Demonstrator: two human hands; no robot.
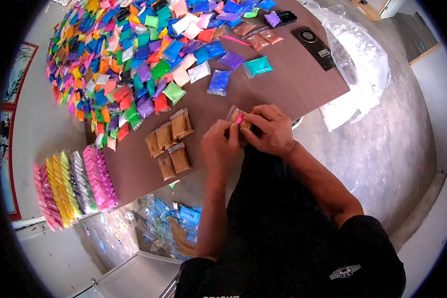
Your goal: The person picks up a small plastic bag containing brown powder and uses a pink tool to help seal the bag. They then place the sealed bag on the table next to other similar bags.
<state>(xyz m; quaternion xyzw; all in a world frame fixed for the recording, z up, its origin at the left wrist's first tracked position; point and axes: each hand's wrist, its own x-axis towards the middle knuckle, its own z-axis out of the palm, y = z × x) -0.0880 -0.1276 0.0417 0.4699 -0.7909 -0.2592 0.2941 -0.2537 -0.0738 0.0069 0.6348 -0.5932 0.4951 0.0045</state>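
Head camera: A person in a black shirt worked at the near edge of a brown table (293, 87), both hands raised together over a single brown packet (235, 113). The left hand (219, 146) was closed on the packet's near side, fingertips pinched on it. The right hand (272, 130) was clamped on it from the other side, thumb and fingers curled over its top. A small pink strip (240, 118) showed between the two hands, right against the packet; whether it was stuck to the packet or only held against it could not be told. The packet was held just above the table's edge, close to the person's chest.

Near the left hand, a cluster of similar brown sachets (170, 144) lay flat on the tabletop. Beyond them a large heap of coloured packets (119, 59) covered the far half of the table, with a blue packet (219, 82) and a teal packet (258, 65) lying apart from it. Rows of stacked packets (74, 186) in pink, yellow and silver sat at the table's left end. A black device (314, 47) lay near the far right corner, beside a crumpled clear plastic sheet (365, 67) that hung over the concrete floor (382, 159).
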